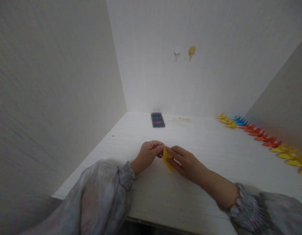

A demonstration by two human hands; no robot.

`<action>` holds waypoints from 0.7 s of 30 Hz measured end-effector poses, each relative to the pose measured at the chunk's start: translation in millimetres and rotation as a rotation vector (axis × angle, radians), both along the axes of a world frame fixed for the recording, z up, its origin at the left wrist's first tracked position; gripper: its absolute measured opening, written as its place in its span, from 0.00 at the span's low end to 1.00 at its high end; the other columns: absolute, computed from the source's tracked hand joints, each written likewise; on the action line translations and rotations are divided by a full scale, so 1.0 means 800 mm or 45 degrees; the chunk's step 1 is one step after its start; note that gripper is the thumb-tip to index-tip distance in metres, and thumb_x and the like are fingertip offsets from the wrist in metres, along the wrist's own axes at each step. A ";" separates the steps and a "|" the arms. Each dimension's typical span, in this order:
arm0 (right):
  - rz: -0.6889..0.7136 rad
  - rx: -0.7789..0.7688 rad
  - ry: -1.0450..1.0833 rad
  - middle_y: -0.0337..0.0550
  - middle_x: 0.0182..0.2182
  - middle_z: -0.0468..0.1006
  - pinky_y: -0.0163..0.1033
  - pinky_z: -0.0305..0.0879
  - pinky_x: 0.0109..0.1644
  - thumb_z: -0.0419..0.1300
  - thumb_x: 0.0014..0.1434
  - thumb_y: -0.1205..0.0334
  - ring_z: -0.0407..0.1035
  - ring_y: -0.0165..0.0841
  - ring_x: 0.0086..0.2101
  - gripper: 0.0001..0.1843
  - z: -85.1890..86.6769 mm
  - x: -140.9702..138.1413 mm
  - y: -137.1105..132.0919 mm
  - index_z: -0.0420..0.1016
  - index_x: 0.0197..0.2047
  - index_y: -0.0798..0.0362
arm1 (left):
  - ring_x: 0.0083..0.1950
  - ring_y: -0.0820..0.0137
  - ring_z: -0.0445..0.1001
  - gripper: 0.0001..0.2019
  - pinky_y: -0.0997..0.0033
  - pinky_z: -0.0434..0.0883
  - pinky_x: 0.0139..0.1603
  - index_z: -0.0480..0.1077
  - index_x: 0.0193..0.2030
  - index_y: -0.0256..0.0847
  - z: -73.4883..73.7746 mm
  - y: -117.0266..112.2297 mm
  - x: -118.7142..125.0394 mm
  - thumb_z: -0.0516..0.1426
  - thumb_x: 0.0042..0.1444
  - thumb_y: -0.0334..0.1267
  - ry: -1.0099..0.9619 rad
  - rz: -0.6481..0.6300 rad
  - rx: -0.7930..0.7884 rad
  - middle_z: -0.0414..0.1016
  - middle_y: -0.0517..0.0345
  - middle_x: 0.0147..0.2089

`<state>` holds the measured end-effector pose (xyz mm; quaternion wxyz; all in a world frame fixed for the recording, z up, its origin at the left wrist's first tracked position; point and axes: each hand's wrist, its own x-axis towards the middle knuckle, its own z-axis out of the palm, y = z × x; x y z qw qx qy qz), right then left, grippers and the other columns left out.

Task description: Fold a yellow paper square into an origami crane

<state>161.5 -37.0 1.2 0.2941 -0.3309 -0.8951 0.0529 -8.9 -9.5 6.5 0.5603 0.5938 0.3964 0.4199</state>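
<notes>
A small piece of folded yellow paper [167, 160] is held between my two hands, over the middle of the white table. My left hand [151, 152], with a ring on one finger, pinches its upper tip. From the other side, my right hand [184, 160] grips the paper's upper edge with thumb and fingers. The paper's long point hangs down and toward me. Part of it is covered by my fingers, so its exact folds are hard to make out.
Along the right wall runs a row of folded paper birds: yellow [285, 151], orange-red [261, 133] and blue [239, 120]. A dark blurred rectangular object [158, 120] lies near the back wall. A tiny red scrap [113, 135] is at left. Two hooks hang on the wall, one white [176, 51], one yellow [192, 50].
</notes>
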 end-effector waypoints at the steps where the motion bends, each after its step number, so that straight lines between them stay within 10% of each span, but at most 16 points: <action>1: -0.001 0.004 -0.010 0.50 0.37 0.68 0.44 0.67 0.40 0.47 0.58 0.65 0.64 0.35 0.36 0.22 0.000 -0.001 0.000 0.54 0.57 0.51 | 0.24 0.78 0.67 0.10 0.78 0.65 0.26 0.70 0.27 0.34 0.000 0.000 0.000 0.54 0.47 0.40 0.004 0.000 0.001 0.70 0.60 0.22; 21: -0.008 -0.015 -0.025 0.51 0.35 0.68 0.43 0.66 0.39 0.44 0.59 0.65 0.64 0.35 0.35 0.22 0.002 -0.008 -0.004 0.54 0.57 0.55 | 0.24 0.77 0.67 0.10 0.78 0.65 0.26 0.69 0.26 0.33 0.004 -0.003 0.001 0.54 0.47 0.40 0.018 0.057 -0.042 0.70 0.58 0.23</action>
